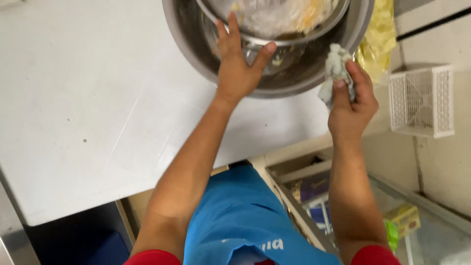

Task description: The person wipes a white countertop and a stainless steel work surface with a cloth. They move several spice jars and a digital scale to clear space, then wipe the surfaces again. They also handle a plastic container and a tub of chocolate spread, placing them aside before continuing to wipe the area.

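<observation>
A large steel bowl [186, 34] stands at the far edge of a white table [83, 108]. Inside it sits a smaller steel bowl [289, 35] holding clear plastic wrap and yellowish food [279, 14]. My left hand [239, 61] rests flat against the inner wall of the large bowl, fingers spread, touching the smaller bowl's rim. My right hand [354, 100] grips a crumpled grey cloth [335, 71] against the large bowl's right rim.
A yellow plastic bag [380, 37] lies right of the bowls. A white mesh basket [423, 100] hangs on the wall at right. Below the table's right end is an open bin [314, 194] with packages. I wear a blue apron [240, 221].
</observation>
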